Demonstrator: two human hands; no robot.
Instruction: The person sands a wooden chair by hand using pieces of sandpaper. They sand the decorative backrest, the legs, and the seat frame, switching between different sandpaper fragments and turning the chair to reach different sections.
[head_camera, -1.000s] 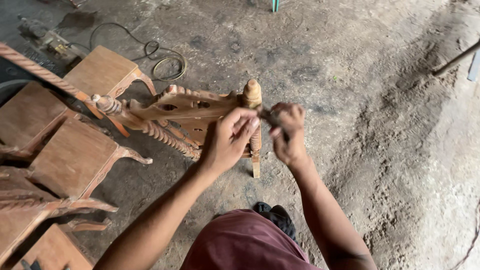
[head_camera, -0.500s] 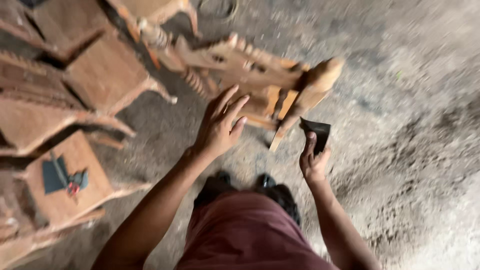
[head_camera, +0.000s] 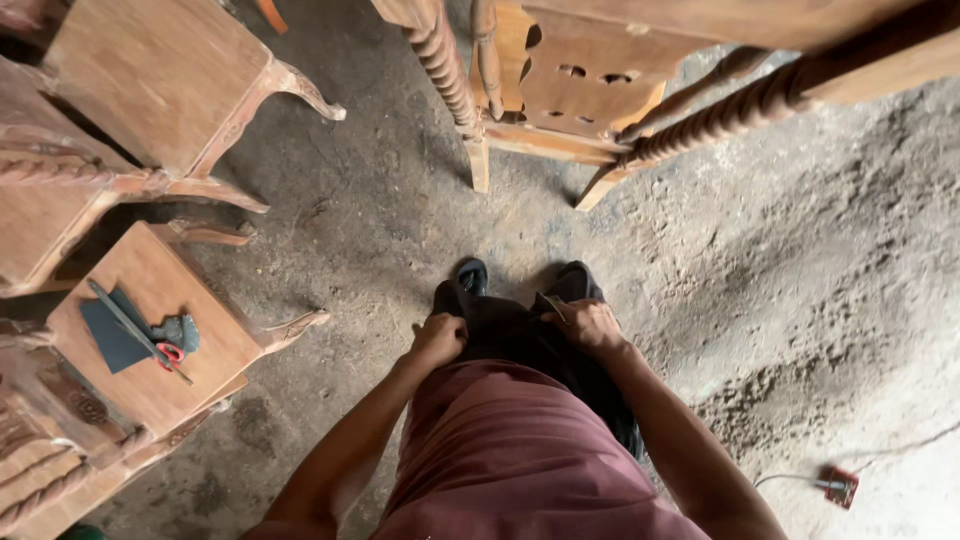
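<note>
My left hand (head_camera: 440, 340) is closed in a fist on the dark trousers (head_camera: 520, 345) at my left thigh. On the same trousers at my right hip lies my right hand (head_camera: 588, 326), fingers curled; a thin pale edge shows by its fingertips, and I cannot tell what it holds. Just beyond my black shoes (head_camera: 572, 281) stands a carved wooden chair frame (head_camera: 560, 90) with twisted legs, touched by neither hand. I wear a maroon shirt (head_camera: 510, 450).
Several unfinished wooden stools crowd the left side. The nearest stool (head_camera: 215, 335) carries a dark sandpaper sheet (head_camera: 108, 335) and a small red-handled tool (head_camera: 170, 350). A small red device with a cord (head_camera: 838, 487) lies on the dusty concrete floor at lower right.
Both hands have left the chair frame and dropped to my trousers. The dark piece my right hand held is out of sight. The view has tilted down towards my feet.
</note>
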